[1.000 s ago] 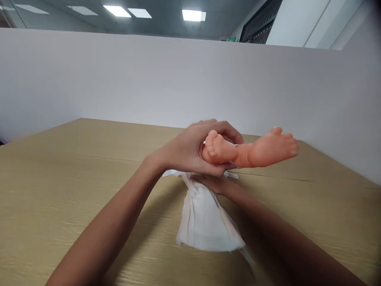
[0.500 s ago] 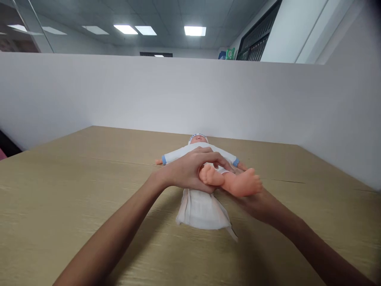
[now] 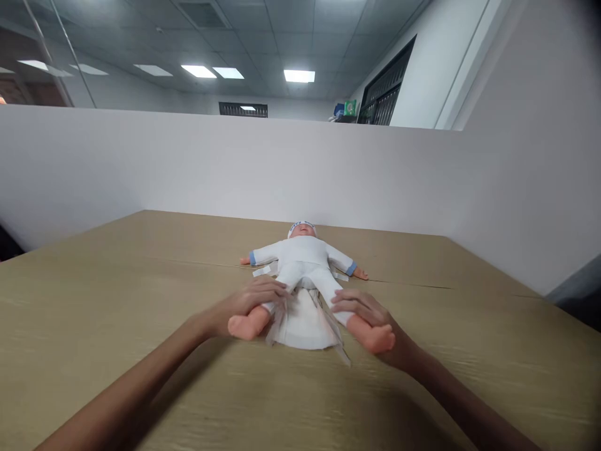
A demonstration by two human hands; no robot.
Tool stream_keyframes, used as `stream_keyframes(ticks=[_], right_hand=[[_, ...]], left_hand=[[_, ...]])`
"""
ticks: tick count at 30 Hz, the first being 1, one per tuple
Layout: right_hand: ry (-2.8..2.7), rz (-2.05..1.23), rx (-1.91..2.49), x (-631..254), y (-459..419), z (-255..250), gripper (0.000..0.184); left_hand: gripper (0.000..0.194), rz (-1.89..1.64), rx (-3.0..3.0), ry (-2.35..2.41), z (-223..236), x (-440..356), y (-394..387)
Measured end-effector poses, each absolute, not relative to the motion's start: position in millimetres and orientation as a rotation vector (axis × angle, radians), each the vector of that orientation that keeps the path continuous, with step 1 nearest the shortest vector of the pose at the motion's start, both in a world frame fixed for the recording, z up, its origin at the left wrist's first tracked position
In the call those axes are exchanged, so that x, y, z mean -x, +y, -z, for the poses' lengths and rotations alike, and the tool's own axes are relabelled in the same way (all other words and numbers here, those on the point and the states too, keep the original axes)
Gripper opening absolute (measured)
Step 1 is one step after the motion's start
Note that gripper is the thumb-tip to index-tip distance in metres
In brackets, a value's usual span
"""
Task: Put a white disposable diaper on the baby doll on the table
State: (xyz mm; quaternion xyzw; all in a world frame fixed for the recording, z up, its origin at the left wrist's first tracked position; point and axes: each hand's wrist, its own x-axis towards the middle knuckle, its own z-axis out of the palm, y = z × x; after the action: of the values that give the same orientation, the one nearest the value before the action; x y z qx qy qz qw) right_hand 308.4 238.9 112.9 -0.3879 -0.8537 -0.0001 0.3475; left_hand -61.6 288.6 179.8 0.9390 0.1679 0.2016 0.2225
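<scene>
Near the middle of a wide tan table with a fine grain [image 3: 282, 401], a soft-bodied baby doll in a white long-sleeved suit [image 3: 303, 254] lies on its back, head toward the pale wall [image 3: 282, 169] and feet toward the camera. Its arms slope outward, each sleeve ending in a light blue cuff, with small pinkish-orange plastic hands beyond. A white head covering with dark blue lettering [image 3: 303, 224] frames the head. The suit looks smooth, and its legs are spread into a wide V, the white cloth ending short of the bare, pinkish-orange plastic feet.

Under the hips and out between the legs lies an unfastened white diaper [image 3: 305, 322]. Its near end flares toward the camera in a rounded edge; the side borders are thin, ruffled and faintly pink. Pale tabs [image 3: 261, 272] show flat on the table at both sides of the doll's waist, and a thin strip trails from the near right corner.

The person's left hand [image 3: 246, 307] lies with bent fingers over the lower leg on the left of the view, touching the diaper's ruffled border. The right hand [image 3: 369, 313] lies with curved fingers over the other lower leg. Both thumbs are hidden, so whether either hand grips cannot be told.
</scene>
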Motion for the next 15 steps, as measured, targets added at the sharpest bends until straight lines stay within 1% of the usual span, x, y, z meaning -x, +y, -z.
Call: stream_keyframes(ticks=[3, 5, 7, 11, 15], right_hand=[[-2.371, 0.142, 0.793, -319, 245, -90, 0.036], [-2.448, 0.254, 0.715, -322, 249, -79, 0.032], [-2.480, 0.293, 0.713, -323, 251, -74, 0.028], [-2.510, 0.220, 0.742, -325, 249, -78, 0.032], [-2.500, 0.078, 0.799, -326, 245, -80, 0.037]], left_hand=[[0.052, -0.526, -2.628, 0.435, -154, 77, 293], [0.065, -0.486, -2.694, 0.424, -143, 80, 295], [0.074, -0.425, -2.758, 0.439, -140, 80, 295], [0.083, -0.338, -2.810, 0.509, -143, 79, 290], [0.083, -0.317, -2.790, 0.531, -142, 79, 288]])
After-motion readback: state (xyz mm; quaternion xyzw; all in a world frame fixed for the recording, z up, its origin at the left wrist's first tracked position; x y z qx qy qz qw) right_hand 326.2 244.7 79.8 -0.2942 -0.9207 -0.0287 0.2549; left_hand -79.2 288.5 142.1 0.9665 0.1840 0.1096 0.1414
